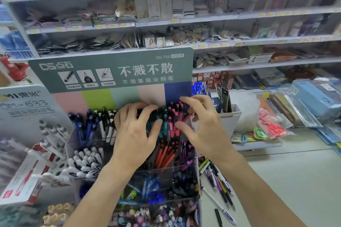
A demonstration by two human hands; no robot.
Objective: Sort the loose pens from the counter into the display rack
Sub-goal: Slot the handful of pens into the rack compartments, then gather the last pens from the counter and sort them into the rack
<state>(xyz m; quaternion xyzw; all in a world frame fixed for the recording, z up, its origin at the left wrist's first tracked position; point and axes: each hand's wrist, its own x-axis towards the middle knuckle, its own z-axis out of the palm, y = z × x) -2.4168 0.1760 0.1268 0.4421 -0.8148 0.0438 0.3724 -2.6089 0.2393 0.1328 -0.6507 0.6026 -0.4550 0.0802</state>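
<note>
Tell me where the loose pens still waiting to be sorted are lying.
In the head view, the loose pens lie scattered on the pale counter at lower right, just beside the clear plastic display rack and below the right hand.

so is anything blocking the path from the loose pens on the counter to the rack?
Nothing visible. The loose pens lie on the counter right beside the display rack, open space between. Both hands, left hand and right hand, are up at the rack's top row.

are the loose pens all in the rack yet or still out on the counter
Still out: several loose pens lie flat on the counter, right of the display rack.
</note>
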